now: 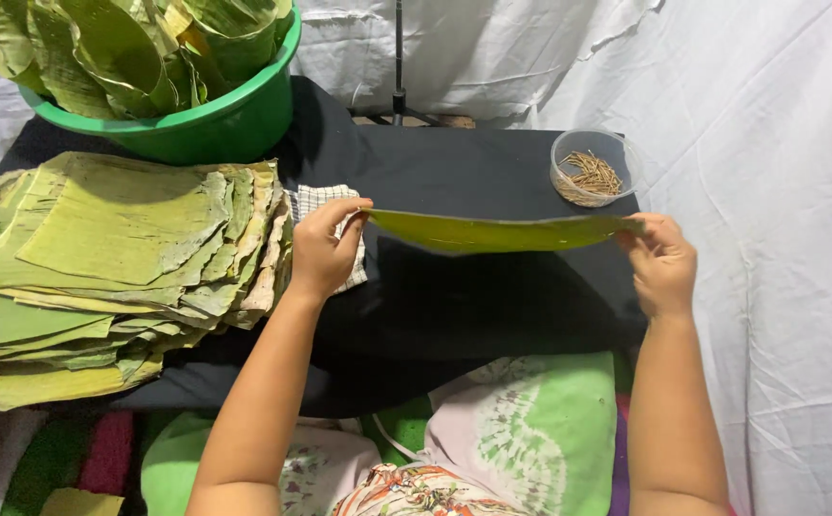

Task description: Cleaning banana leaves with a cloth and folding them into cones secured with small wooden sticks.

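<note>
A long yellow-green leaf piece (497, 232) is held flat and nearly edge-on above the black cloth-covered table (454, 172). My left hand (325, 250) pinches its left end, just over a checked cloth (315, 201). At the leaf's right end, my right hand (662, 263) grips it with the fingers curled. A small clear bowl of thin brown sticks (592, 170) stands right behind the leaf's right end.
A thick stack of flattened green leaves (110, 258) covers the table's left side. Behind it sits a green tub (215, 124) full of rolled leaves. White sheeting hangs behind and to the right. A thin black stand (399, 57) rises at the back.
</note>
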